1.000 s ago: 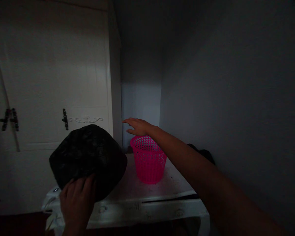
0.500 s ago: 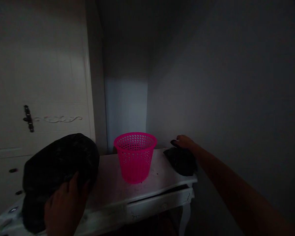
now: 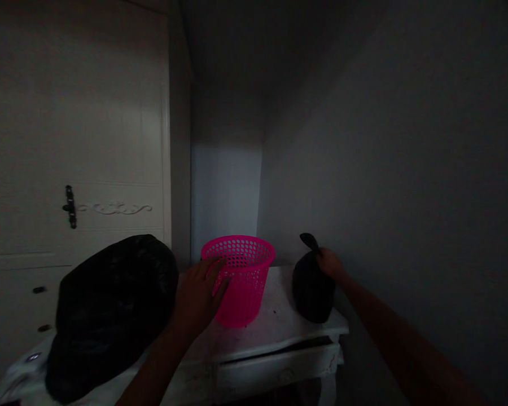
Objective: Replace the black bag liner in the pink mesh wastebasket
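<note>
A pink perforated plastic basket [image 3: 242,299] stands upright on a white table [image 3: 279,332]. My left hand [image 3: 201,290] reaches across its left side with fingers apart, close to the rim; whether it touches the basket I cannot tell. On the right, my right hand [image 3: 329,265] is closed around the gathered neck of a small black plastic bag [image 3: 313,293], which looks filled and hangs upright at the table's right end. A larger, bulging black plastic bag [image 3: 114,310] rests on the table's left part, beside my left forearm.
Behind the table on the left is a white wardrobe [image 3: 118,141] with a dark handle [image 3: 70,207]. Grey walls meet in the corner behind the basket. A drawer [image 3: 279,366] sits under the tabletop's front edge. The room is dim.
My left hand has left the large black bag and moved right to the basket. My right hand has pulled the small bag's neck up, so it now stands taller.
</note>
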A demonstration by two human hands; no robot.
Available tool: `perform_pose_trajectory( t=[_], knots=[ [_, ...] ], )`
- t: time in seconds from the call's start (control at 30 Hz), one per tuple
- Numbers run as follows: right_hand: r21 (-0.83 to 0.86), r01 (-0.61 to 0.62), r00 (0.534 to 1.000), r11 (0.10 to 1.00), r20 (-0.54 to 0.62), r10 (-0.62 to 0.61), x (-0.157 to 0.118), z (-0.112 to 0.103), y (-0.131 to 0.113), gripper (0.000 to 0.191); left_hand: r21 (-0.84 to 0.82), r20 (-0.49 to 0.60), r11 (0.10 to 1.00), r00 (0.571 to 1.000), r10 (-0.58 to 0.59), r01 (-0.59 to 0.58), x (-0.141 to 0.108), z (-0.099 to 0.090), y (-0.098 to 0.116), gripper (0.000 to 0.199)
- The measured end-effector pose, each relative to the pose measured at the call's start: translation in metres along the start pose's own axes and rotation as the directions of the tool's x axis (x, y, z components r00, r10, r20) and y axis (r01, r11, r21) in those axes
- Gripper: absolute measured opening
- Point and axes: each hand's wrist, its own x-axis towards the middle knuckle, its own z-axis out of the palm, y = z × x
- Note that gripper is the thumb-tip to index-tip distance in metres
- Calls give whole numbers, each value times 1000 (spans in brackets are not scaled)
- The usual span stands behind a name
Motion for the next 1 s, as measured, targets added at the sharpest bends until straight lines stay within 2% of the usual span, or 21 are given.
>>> perform_pose_trajectory(
  t=[0.07,0.13,0.17,0.23,0.3,0.33,0.4,0.43,0.5,0.6,0.7,0.77,0.83,0.9,1.0],
  knots=[
    [50,34,997,998,-68,-31,24,-23,-29,22,-25,69,1000,998,10,-8,7,8,4,34],
    [148,71,966,986,-258,-31,46,-50,-63,30,-40,123,999,992,8,-3,11,13,6,30],
    [203,129,929,971,-367,-46,56,-63,-80,32,-45,146,999,989,2,4,12,15,6,28],
    [312,276,828,909,-557,-60,74,-84,-115,33,-47,187,999,982,-11,20,15,16,7,26],
    [389,429,740,815,-669,-70,88,-96,-148,33,-41,222,999,975,-16,26,18,15,8,26],
    [413,480,716,774,-694,-74,93,-98,-163,33,-38,237,999,971,-15,24,20,14,9,26],
    [461,502,713,732,-699,-50,101,-93,-190,34,-28,252,999,968,-14,22,22,12,12,26],
    [491,481,732,726,-680,-25,103,-87,-201,35,-22,256,1000,967,-13,19,22,11,13,27],
    [564,393,801,726,-598,31,104,-71,-221,38,-8,264,1000,964,-5,8,22,10,17,26],
    [646,204,923,736,-377,75,99,-39,-241,44,9,263,1000,965,7,-9,21,10,21,26],
    [625,80,986,777,-166,31,85,-5,-251,45,1,258,1000,966,24,-25,21,10,23,26],
    [588,65,998,806,-58,-38,70,14,-252,37,-21,269,1000,963,24,-20,22,8,23,27],
    [557,71,991,828,58,-124,52,28,-251,23,-47,279,999,960,12,1,23,4,22,26],
    [536,87,956,840,193,-222,34,39,-248,11,-72,287,997,958,1,21,24,1,21,26],
    [532,101,868,841,367,-336,13,48,-245,8,-120,288,992,958,-10,47,24,-4,20,23]
  ],
)
